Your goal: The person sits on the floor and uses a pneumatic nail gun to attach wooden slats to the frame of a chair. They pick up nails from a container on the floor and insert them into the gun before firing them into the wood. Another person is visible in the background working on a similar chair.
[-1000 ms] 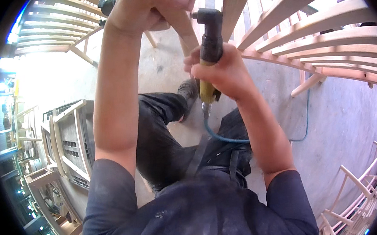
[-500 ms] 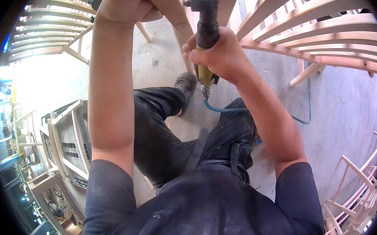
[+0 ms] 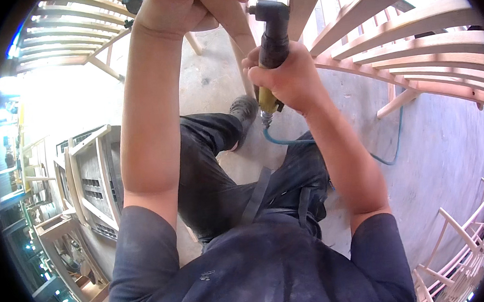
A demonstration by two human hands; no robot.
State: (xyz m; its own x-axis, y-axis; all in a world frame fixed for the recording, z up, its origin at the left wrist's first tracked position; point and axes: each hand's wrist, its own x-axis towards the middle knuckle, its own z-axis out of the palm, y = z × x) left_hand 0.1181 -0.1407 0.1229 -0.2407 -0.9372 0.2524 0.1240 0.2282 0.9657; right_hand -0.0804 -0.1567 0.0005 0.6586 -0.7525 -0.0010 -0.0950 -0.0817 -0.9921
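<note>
My right hand (image 3: pixel 293 75) is wrapped round an air-powered right-angle driver (image 3: pixel 274 36) with a black angled head and a yellow-green body. The tool stands nearly upright, its head at the top with a short tip facing left. From its lower end runs a blue air hose (image 3: pixel 284 142). At the upper edge my left hand (image 3: pixel 184 9) is closed round a pale wooden bar (image 3: pixel 231 18), and part of this hand is cut off by the frame. The driver's tip is close to the bar; whether they touch I cannot tell.
A slatted wooden frame (image 3: pixel 414 49) stands at the upper right, and similar slatted work (image 3: pixel 65 37) at the upper left. Wooden frames lean on a dark crate (image 3: pixel 95 178) at the left. More wooden pieces (image 3: pixel 456 248) are stacked at the lower right. My shoe (image 3: pixel 243 110) is below the bar.
The whole view has shifted slightly, with both hands and the surroundings now further right. The driver leans a little more to the right at its head. Both grips stay the same.
</note>
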